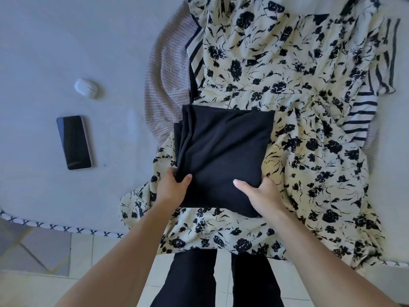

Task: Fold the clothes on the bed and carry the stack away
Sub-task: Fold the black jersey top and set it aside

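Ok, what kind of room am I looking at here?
Most likely a bedroom at home. Clothes lie spread over a bed with a pale sheet, a phone and an earbud case rest on it, and the floor below is tiled. Both hands hold a folded black garment.

A bed (44,41) covered with a plain pale grey-blue sheet is seen beyond and to the left of the hands. Its near edge is trimmed with a band of dark crosses (66,228). Below that edge, a floor of pale square tiles (84,251) is laid, with a greyer patch (33,251) at the lower left. Soft, even light is cast throughout.
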